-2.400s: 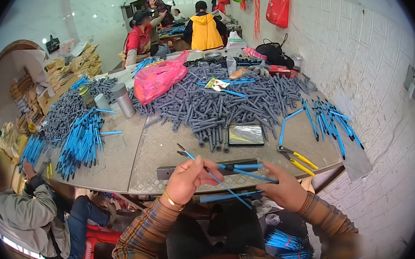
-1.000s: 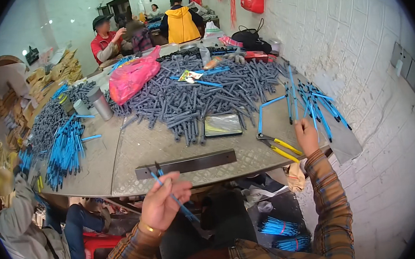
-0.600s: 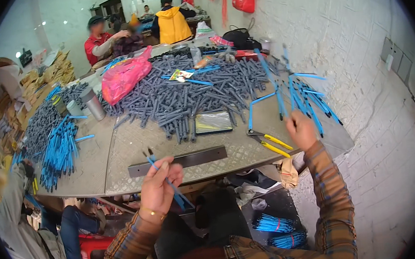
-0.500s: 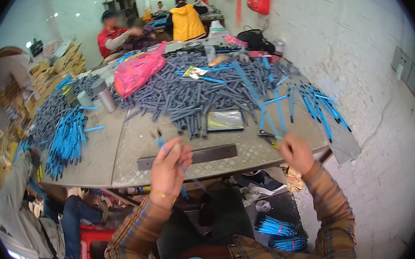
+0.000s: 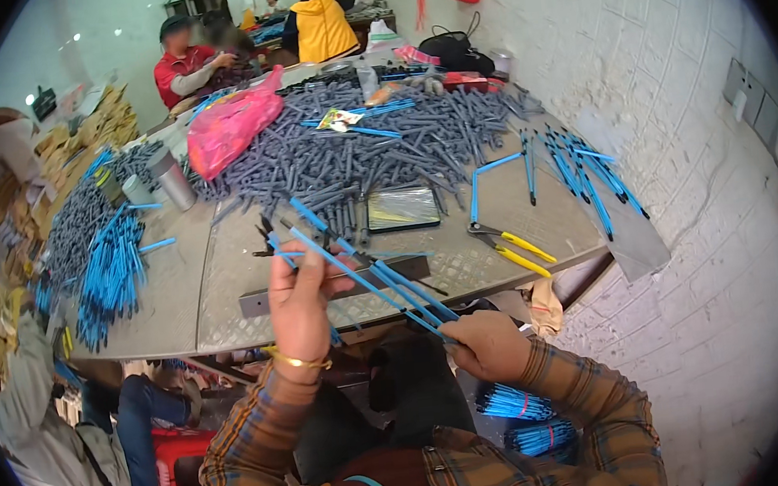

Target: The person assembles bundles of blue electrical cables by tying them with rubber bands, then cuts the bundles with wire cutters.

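Observation:
In front of the table's near edge, my left hand (image 5: 298, 286) is closed round several thin blue sticks with black tips (image 5: 273, 238), its thumb pressed over them. My right hand (image 5: 490, 343), lower and to the right, grips the near ends of a few longer blue sticks (image 5: 393, 286). These slant up and left, passing across the fingers of my left hand. A dark flat bar (image 5: 256, 304) lies on the table behind my left hand, partly hidden by it. Yellow-handled pliers (image 5: 521, 252) rest with their handles toward the right table edge.
A heap of grey tubes (image 5: 317, 161) covers the table's middle, with a pink plastic bag (image 5: 236, 131) on it. Blue sticks (image 5: 119, 276) are piled at left, others (image 5: 587, 179) at right. A clear-topped box (image 5: 402, 210) sits before the heap. A co-worker (image 5: 28, 395) sits at left.
My right hand has come left and down to my left hand, bringing the blue sticks across it. The pliers now show fully. The whole view has shifted slightly.

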The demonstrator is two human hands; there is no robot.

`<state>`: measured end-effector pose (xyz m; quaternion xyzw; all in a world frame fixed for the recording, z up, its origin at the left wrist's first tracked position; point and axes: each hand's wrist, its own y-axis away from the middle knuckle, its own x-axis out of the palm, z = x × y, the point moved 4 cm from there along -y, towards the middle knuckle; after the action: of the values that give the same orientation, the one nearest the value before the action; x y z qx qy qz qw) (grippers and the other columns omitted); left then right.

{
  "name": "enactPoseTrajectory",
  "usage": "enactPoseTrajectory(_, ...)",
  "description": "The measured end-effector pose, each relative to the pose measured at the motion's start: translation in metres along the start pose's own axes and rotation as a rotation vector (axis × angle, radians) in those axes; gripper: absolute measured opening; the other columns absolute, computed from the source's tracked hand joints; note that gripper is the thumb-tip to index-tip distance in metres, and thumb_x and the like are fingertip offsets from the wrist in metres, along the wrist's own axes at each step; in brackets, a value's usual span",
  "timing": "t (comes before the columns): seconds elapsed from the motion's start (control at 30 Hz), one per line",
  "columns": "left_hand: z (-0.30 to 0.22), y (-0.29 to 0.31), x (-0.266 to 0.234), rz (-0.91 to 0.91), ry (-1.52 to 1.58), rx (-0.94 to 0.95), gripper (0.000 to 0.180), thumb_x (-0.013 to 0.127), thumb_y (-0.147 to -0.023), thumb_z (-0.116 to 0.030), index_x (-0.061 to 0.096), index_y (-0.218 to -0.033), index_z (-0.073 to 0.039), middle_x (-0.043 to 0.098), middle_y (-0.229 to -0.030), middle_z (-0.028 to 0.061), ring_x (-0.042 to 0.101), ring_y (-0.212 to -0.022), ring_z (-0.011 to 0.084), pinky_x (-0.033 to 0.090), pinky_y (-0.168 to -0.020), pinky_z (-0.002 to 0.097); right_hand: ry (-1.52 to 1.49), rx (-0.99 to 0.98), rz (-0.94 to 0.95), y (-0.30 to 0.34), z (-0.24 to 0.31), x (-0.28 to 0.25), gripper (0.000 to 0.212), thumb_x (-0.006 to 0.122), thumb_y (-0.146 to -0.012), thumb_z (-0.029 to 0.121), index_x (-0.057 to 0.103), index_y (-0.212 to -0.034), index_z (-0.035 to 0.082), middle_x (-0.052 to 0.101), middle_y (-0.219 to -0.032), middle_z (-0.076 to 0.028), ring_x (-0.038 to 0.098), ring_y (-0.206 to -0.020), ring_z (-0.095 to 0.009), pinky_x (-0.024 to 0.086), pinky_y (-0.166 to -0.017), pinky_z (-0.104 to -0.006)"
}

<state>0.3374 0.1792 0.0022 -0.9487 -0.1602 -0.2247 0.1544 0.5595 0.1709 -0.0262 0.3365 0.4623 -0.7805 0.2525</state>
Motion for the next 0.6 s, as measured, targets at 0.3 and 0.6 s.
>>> enactPoseTrajectory(0.3,-0.033,0.018,-0.024,0.299,0.208,-0.176,0.014,0.042,-0.094,-0.019,0.049,-0.092,-0.007,0.062,-0.086,0.0149,0.060,-0.073,0.0232,0.049,-0.072,0.0372,-0.204,0.227,0.266,0.014,-0.089,-0.006,0.025,0.050,-0.084,0.020,0.054,-0.103,0.005,0.059,-0.091,-0.017,0.058,-0.084,-0.031,0.046,-0.070,-0.0387)
enactPoseTrajectory(0.6,-0.051,0.052,-0.037,0.223,0.311,-0.429,0.010,0.051,-0.088,-0.011,0.055,-0.097,-0.009,0.061,-0.082,0.0105,0.055,-0.072,0.0182,0.044,-0.067,0.0334,0.653,1.254,0.069,0.012,-0.305,-0.085,0.035,0.052,-0.081,0.030,0.061,-0.087,-0.003,0.061,-0.091,-0.024,0.059,-0.085,-0.038,0.047,-0.074,-0.0425)
